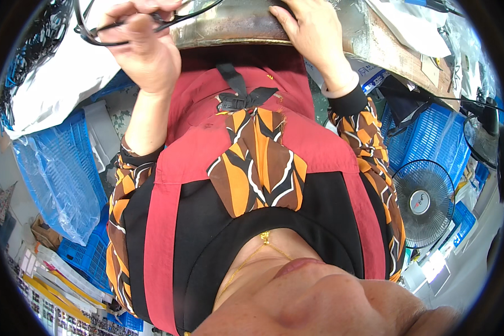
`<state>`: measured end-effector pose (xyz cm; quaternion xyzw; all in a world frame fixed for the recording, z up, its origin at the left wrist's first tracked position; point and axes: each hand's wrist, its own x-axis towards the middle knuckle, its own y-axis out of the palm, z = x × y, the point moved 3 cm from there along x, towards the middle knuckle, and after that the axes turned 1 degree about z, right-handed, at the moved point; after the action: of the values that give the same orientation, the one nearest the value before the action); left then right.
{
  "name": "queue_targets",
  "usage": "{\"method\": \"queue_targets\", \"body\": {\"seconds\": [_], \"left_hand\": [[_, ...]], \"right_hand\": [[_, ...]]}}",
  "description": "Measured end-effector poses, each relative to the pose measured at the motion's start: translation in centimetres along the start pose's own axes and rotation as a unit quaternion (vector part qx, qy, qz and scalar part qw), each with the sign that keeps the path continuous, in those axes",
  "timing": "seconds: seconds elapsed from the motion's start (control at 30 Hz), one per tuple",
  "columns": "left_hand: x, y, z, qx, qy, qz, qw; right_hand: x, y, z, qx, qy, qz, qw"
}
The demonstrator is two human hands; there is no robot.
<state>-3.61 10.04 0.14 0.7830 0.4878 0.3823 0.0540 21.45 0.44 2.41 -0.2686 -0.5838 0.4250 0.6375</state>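
The left hand point(145, 53) pinches a thin black frame point(179, 20), partly cropped above; beside it, the right hand point(315, 36) touches the surface point(229, 28), fingertips cut off, so I cannot tell its grip.

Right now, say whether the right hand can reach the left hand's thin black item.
Probably yes: the right hand rests nearby on the metal surface, with nothing visible blocking the black item.
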Motion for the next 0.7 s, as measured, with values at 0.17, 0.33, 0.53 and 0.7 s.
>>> {"method": "queue_targets", "body": {"seconds": [0.17,0.33,0.53,0.7], "left_hand": [[3.3,0.5,-0.3,-0.314,-0.214,-0.045,0.924],[4.3,3.7,1.7,-0.509,-0.292,-0.038,0.809],[3.5,5.8,2.0,-0.485,-0.38,-0.039,0.786],[-1.8,6.9,-1.4,-0.317,-0.519,-0.024,0.794]], "right_hand": [[-2.0,-4.5,-5.5,0.121,0.08,-0.225,0.964],[-4.8,-7.8,-15.2,0.127,0.283,-0.345,0.886],[-3.9,-7.6,-17.8,0.42,0.343,-0.364,0.757],[-2.1,-7.2,-9.9,0.607,0.265,-0.363,0.656]]}}
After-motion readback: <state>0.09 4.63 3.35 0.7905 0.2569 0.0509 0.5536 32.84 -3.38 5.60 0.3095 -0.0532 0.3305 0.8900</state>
